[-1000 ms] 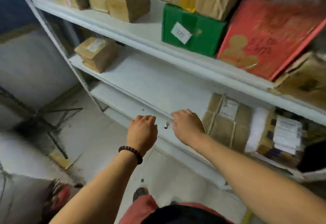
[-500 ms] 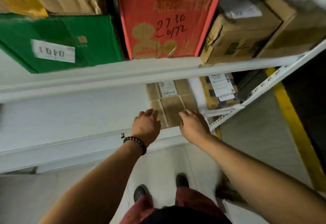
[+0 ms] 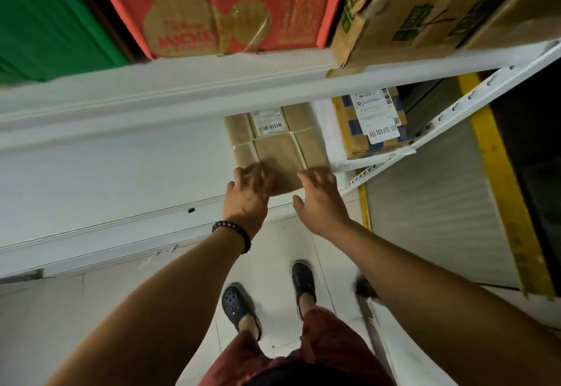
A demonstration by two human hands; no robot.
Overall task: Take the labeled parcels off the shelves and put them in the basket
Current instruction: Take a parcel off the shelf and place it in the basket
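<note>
Both hands moved from curled fists at shelf [image 3: 106, 173] front lip, left of taped brown parcel [image 3: 279, 148], rightward to parcel itself. Left hand [image 3: 247, 194] now over its near left corner, right hand [image 3: 321, 200] at near right corner. Fingers uncurled and spread, motion-blurred; contact unclear. View swung right and closer: green box [image 3: 45, 21] and red box [image 3: 227, 6] now cropped at top.

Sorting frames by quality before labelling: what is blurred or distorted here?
Head view: fingers of the left hand and right hand smear with motion blur at the brown parcel; its barcode label is fairly sharp; the shelf edge bows from the wide lens.
</note>
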